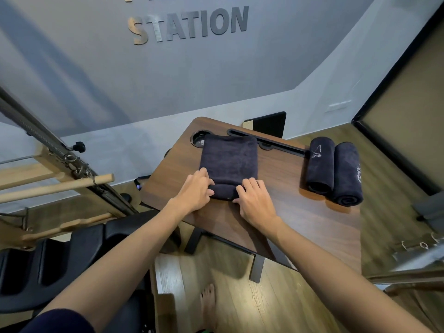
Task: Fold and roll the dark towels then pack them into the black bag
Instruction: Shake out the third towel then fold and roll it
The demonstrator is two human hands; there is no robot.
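A dark folded towel (229, 161) lies flat on the small brown table (283, 212), its near end curled into the start of a roll. My left hand (195, 192) grips the roll's left end, and my right hand (254, 200) presses its right end. Two rolled dark towels sit side by side at the table's right edge: one (320, 164) with a pale logo, the other (347, 174) beside it. No black bag is in view.
A round cup hole (198, 139) and a long slot (269, 143) are cut into the table's far side. Wooden exercise equipment with springs and black pads (48, 267) stands at the left. My bare foot (208, 301) is on the wood floor below the table.
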